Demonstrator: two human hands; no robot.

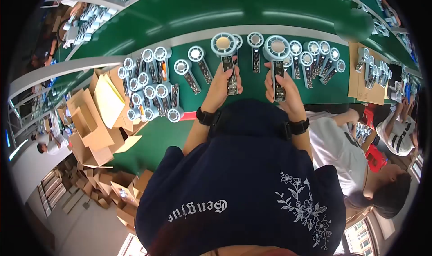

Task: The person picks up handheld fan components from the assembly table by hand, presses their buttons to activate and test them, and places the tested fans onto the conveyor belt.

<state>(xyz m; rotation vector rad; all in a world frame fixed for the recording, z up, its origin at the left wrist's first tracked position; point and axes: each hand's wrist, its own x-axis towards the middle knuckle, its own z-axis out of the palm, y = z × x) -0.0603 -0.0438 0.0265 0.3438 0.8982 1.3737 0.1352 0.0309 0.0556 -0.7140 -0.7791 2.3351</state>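
My left hand is wrapped round the handle of a handheld fan, upright, its round light-blue head pointing away from me. A black circuit board shows in its open handle. A second fan of the same kind stands upright in my right hand, the thumb lying on the board. Both are held side by side above the green table. Between and behind them lies another fan, and one more is partly hidden behind the left-hand one. Black bands circle both wrists.
Several fans lie in a cluster at left and several more at right. Open cardboard boxes stand left of the table. A co-worker in white sits close on my right. Flat cardboard bearing fans lies beyond.
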